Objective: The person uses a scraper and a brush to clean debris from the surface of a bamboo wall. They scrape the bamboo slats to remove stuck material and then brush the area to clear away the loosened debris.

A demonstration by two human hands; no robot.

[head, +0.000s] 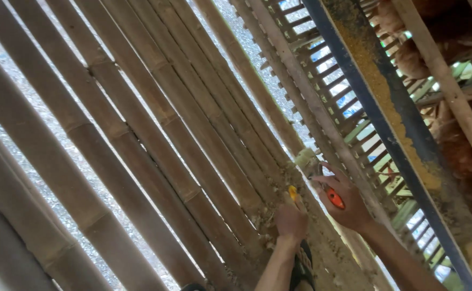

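My left hand [291, 221] is closed around a small yellow-tipped thing [293, 193] and rests on the bamboo slats [155, 134]. Just to its right, my right hand [349, 207] grips a tool with an orange handle [335, 198]; its working end is hidden by the fingers. Both hands sit close together at the edge of the slatted floor, next to a pale cut bamboo end [305, 158]. Wood crumbs and dust lie on the slats around them.
A long trough [378, 81] with a dark blue edge and yellow feed runs diagonally at the right. Behind it, brown hens [408, 56] stand in a slatted wooden cage [327, 81]. A foot in a dark sandal [302, 267] shows at the bottom. Gravel shows through the gaps.
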